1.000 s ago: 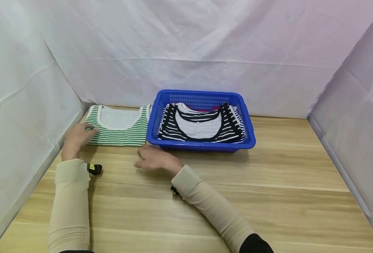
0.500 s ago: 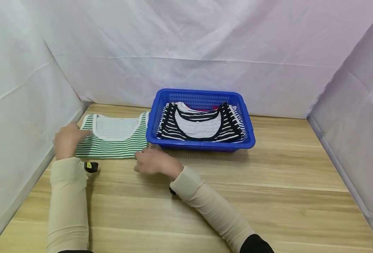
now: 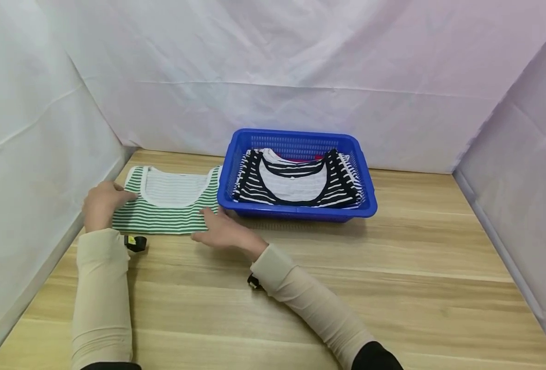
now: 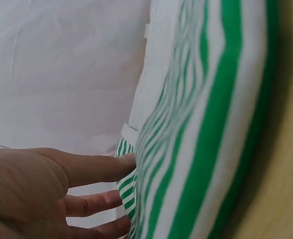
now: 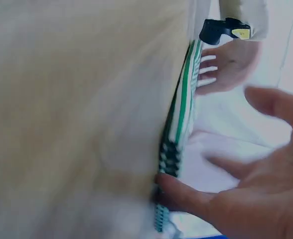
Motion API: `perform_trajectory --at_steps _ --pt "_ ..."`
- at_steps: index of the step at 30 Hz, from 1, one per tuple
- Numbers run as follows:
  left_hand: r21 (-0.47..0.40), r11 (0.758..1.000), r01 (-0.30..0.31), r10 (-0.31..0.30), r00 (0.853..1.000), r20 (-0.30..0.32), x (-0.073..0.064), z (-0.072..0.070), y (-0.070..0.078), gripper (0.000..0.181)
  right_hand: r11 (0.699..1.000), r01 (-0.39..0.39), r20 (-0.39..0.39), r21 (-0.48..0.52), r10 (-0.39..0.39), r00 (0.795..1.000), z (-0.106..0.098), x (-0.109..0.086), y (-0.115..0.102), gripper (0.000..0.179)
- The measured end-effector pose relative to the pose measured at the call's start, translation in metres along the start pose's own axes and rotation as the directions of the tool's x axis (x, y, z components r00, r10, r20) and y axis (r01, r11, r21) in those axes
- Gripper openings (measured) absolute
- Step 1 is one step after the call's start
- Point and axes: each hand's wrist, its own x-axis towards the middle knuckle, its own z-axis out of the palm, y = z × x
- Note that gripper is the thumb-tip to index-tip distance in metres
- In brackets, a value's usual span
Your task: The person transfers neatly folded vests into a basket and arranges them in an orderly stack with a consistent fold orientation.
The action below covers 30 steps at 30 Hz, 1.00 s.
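A folded green-and-white striped tank top lies on the table, its scooped neckline facing the back wall. At its left edge is my left hand; in the left wrist view the straight thumb and fingers touch the striped fabric. Beside the lower right corner, my right hand is spread, with thumb and fingers apart and nothing between them. The right wrist view shows that hand's fingers close by the garment's edge. A blue basket stands against the garment's right side.
Inside the basket is a folded black-and-white striped top on other folded clothes, with some red cloth behind. White sheeting walls the wooden table at the back and both sides. A small black device sits at the left wrist.
The striped tank top has slid towards me, away from the back wall, with the left hand at its edge. The right hand's thumb and fingers have spread apart. The basket stays put.
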Motion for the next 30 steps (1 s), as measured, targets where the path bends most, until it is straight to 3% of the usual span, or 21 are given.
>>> perform_trajectory --at_steps 5,10,14,19,25,30 --pt "-0.077 0.997 -0.003 0.002 1.0 -0.015 0.0 0.0 0.0 0.062 0.954 -0.002 -0.141 0.3 0.046 0.989 0.003 0.009 0.005 0.084" --pt "-0.099 0.995 0.03 -0.026 0.999 0.036 0.0 -0.003 0.001 0.077 0.915 0.011 -0.239 0.403 0.094 0.967 0.008 0.013 0.005 0.07" --pt "-0.083 0.995 0.052 -0.044 0.995 0.087 -0.001 -0.005 0.0 0.08 0.881 -0.046 -0.206 0.471 0.161 0.965 0.01 0.014 0.005 0.061" --pt "-0.067 0.997 0.038 -0.031 0.994 0.105 -0.001 -0.004 -0.003 0.074 0.815 -0.114 -0.13 0.569 0.225 0.966 0.009 0.014 0.007 0.056" --pt "-0.058 0.998 0.024 -0.018 0.994 0.108 -0.001 -0.007 -0.006 0.062 0.772 -0.091 -0.147 0.63 0.233 0.961 0.013 0.016 0.009 0.041" --pt "-0.058 0.998 0.005 0.001 0.994 0.109 0.0 -0.008 -0.006 0.054 0.665 -0.05 -0.099 0.745 0.184 0.978 0.013 0.018 0.013 0.04"
